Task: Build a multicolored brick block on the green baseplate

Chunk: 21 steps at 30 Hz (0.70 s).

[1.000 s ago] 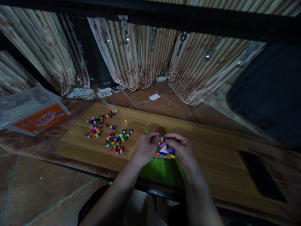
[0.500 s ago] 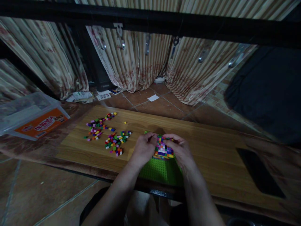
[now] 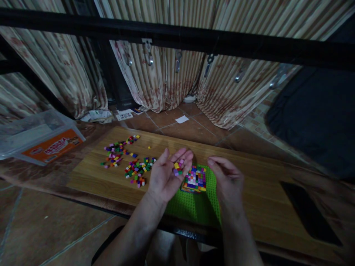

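Observation:
Palm up, my left hand [image 3: 166, 173] carries a few small toy bricks [image 3: 177, 167] in yellow, pink, purple and green, its fingers slightly curled. A multicoloured block of bricks [image 3: 195, 179] stands on the green baseplate [image 3: 194, 207], just right of that hand and partly behind its edge. My right hand [image 3: 227, 175] hovers over the baseplate's right side, apart from the block. Thumb and fingers are drawn together there; whether a brick is between them cannot be made out.
Loose bricks lie in scattered heaps [image 3: 140, 168] on the left of the wooden board [image 3: 263, 192]. A clear plastic bin [image 3: 52, 136] with an orange label sits at the far left. A black flat object [image 3: 310, 212] lies at the right. A dark rail [image 3: 177, 35] crosses before striped curtains.
Both hands have come away from the brick block. My left hand has turned palm up, showing the bricks in it. My right hand has moved right. The view has tilted slightly.

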Tool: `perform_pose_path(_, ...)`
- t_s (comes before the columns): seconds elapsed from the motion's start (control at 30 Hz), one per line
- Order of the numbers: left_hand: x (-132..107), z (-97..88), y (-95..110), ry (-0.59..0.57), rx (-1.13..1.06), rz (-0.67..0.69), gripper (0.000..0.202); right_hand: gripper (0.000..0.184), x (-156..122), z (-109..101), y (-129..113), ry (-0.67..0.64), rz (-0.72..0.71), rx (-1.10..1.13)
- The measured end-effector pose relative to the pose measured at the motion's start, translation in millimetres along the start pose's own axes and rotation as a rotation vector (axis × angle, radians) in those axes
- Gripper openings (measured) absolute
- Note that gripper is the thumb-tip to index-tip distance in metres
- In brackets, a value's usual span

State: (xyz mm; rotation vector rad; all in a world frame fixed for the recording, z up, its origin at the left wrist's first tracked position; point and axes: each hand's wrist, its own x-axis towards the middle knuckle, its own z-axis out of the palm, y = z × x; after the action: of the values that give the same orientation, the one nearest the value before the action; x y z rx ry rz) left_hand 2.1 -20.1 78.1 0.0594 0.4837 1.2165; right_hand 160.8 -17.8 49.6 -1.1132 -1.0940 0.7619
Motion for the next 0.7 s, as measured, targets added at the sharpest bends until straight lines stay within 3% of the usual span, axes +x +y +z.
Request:
perform_pose_path(0.1, -2, 0.4, -4, -0.098, -0.008, -0.026, 0.049, 0.008, -5, 3, -14, -0.213, -0.169, -0.18)
perform_pose_path(0.2, -3, -0.2, -6, -0.162, -0.008, -0.045, 0.052, 0.011, -8, 4, -23, -0.368, -0.243, -0.314)
perform_pose_path(0.47, -1, 0.1, -8, -0.209, -0.022, -0.148, 0.06, 0.02, -6, 6, -19, -0.466, -0.356, -0.582)
perform_pose_path(0.7, -1, 1.4, -10, -0.186, -0.027, -0.155, 0.059, 0.014, -6, 3, -21, -0.398, -0.323, -0.604)
